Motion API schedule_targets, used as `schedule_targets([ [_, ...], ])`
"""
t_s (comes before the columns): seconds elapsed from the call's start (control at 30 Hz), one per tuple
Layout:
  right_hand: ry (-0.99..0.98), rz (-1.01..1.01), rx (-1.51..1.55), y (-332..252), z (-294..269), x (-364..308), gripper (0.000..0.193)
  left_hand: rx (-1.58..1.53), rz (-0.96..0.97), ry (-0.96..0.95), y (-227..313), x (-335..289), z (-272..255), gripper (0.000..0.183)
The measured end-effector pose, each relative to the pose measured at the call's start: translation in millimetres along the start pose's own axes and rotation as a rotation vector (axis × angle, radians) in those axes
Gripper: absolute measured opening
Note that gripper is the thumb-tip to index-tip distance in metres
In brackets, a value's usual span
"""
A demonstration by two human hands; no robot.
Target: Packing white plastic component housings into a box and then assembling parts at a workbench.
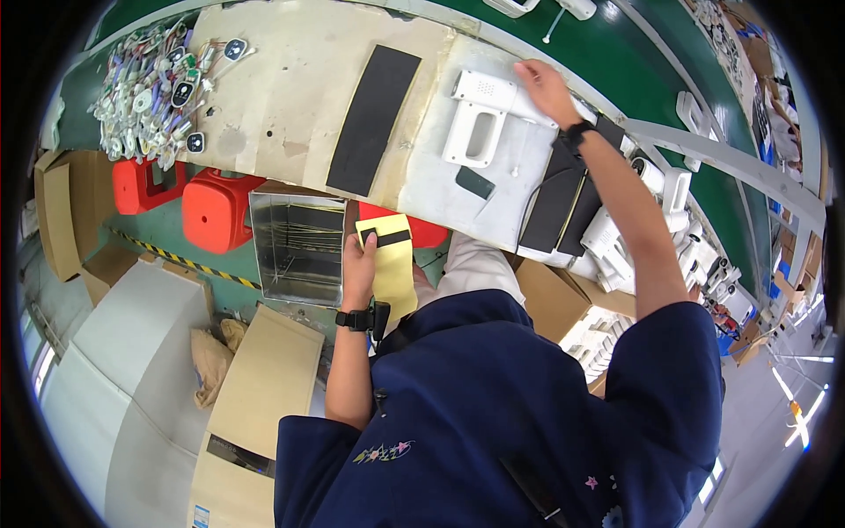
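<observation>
My left hand (359,262) holds a yellow backing sheet (393,268) with one black strip near its top, below the table edge over my lap. My right hand (546,88) reaches forward and rests on the top of a white handheld device shell (477,119) with a handle opening, lying on the white work mat (440,180). A small dark rectangular pad (475,183) lies on the mat near me, apart from both hands. A long black foam strip (372,119) lies on the beige table cover to the left.
An open metal box (295,251) hangs under the table edge. Red plastic stools (216,211) stand on the floor. A pile of small white parts with wires (154,88) sits far left. More white shells (678,229) are stacked right, near a green conveyor (616,53). Cardboard boxes (264,378) stand around.
</observation>
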State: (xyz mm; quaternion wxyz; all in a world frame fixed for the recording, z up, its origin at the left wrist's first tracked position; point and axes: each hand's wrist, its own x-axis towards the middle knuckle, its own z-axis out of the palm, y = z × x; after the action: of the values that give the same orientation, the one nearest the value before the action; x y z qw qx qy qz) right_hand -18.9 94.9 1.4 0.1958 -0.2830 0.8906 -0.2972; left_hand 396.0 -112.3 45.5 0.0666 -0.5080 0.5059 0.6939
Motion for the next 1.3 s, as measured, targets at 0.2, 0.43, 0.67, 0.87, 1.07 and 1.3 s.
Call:
schedule_targets([
  [0.2,0.022,0.191,-0.316,-12,23,6,0.052,0.030,-0.019,-0.020,-4,6,13,0.021],
  [0.43,0.098,0.250,-0.256,-17,16,30,0.052,0.031,0.039,-0.002,-5,23,41,0.023],
  [0.67,-0.106,0.271,-0.180,-14,7,-2,0.071,0.096,0.067,-0.140,34,-16,44,0.031],
  [0.87,-0.430,-0.248,-0.301,-6,-24,-35,0.077,0.080,0.127,-0.075,21,-38,15,0.033],
  [1.07,-0.716,0.480,0.228,-62,-43,-67,0.076,0.056,0.118,-0.096,8,-46,-4,0.036],
  [1.3,-0.588,0.746,1.089,-114,-53,-94,0.056,0.049,0.066,-0.056,3,-42,-10,0.036],
])
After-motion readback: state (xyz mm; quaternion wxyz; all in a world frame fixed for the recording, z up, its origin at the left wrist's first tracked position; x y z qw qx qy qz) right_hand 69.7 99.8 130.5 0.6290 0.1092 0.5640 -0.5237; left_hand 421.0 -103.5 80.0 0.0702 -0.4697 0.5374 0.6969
